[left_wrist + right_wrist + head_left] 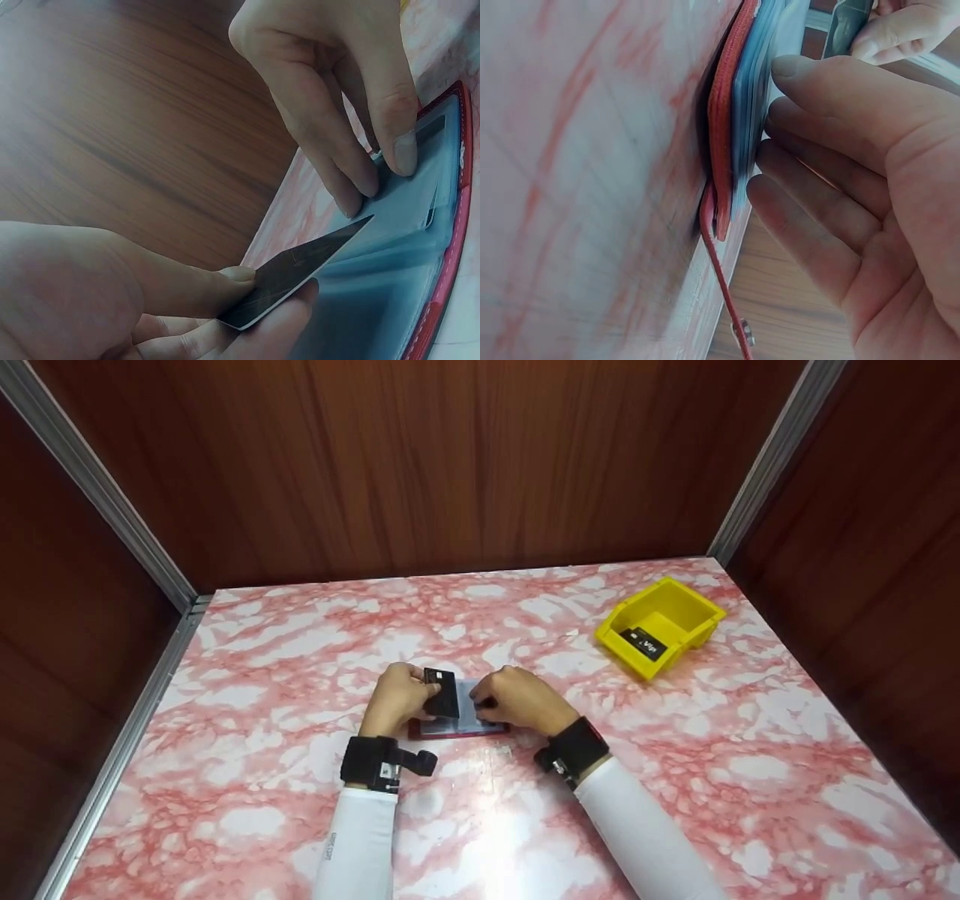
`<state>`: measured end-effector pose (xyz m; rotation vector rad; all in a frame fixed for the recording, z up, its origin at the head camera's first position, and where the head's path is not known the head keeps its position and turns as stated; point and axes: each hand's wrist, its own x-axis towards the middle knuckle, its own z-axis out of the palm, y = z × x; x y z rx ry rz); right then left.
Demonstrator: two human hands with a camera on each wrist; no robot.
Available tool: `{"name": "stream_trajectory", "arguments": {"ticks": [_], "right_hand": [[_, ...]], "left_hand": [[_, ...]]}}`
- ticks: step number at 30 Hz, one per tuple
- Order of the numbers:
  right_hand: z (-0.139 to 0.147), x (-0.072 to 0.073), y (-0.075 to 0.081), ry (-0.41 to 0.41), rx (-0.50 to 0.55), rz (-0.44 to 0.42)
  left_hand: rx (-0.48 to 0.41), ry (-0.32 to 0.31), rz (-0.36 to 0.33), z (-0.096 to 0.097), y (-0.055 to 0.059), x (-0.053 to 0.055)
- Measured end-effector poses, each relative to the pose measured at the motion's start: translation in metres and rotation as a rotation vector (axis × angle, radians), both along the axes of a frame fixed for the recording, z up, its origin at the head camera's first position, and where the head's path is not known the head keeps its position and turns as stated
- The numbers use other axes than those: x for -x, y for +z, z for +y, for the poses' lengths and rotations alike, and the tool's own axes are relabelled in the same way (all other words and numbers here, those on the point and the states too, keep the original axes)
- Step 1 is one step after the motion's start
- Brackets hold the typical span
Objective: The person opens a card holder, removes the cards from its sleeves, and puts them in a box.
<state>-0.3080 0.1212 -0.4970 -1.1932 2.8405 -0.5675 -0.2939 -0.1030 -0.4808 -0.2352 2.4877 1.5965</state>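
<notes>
My left hand [399, 694] pinches a black card [442, 694] with a pale edge between thumb and fingers. In the left wrist view the card [292, 277] is tilted over the clear sleeves of an open red card holder [450, 255]. My right hand [519, 699] is at the holder's right half, its fingertips and thumb touching a clear sleeve [409, 199]. Seen from the right wrist, the fingers [810, 202] are only slightly bent, tips against the stacked sleeves. The red cover [721, 120] lies on the table under them, its snap strap [724, 289] sticking out.
A yellow bin [694, 619] stands at the right rear of the table, with black cards [643, 643] in its front. The table [262, 780] has a pink and white marbled top. Dark wood panels [450, 472] close off the back and sides.
</notes>
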Motion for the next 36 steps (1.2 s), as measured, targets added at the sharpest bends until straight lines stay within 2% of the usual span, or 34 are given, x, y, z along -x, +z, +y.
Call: {"name": "stream_trajectory", "arguments": {"ticks": [4, 8, 11, 16, 21, 29, 36], "right_hand": [[0.001, 0.001, 0.001, -0.004, 0.009, -0.012], [0.002, 0.001, 0.005, -0.066, 0.101, -0.076], [0.002, 0.001, 0.008, -0.106, 0.163, -0.111], [0.001, 0.001, 0.010, -0.145, 0.176, -0.104], [0.000, 0.001, 0.011, -0.195, 0.192, -0.098], [-0.003, 0.000, 0.013, -0.315, 0.357, -0.235], [-0.003, -0.001, 0.015, -0.381, 0.437, -0.305]], "left_hand": [[-0.040, 0.002, 0.017, 0.003, 0.001, 0.000], [-0.083, 0.011, 0.042, 0.008, 0.003, 0.000], [-0.100, -0.014, 0.058, 0.011, 0.004, 0.000], [-0.110, -0.068, 0.094, 0.016, 0.003, -0.001], [-0.130, -0.074, 0.108, 0.019, 0.004, -0.001], [-0.142, -0.091, 0.115, 0.020, 0.003, 0.001], [-0.165, -0.102, 0.147, 0.020, 0.002, 0.000]]}}
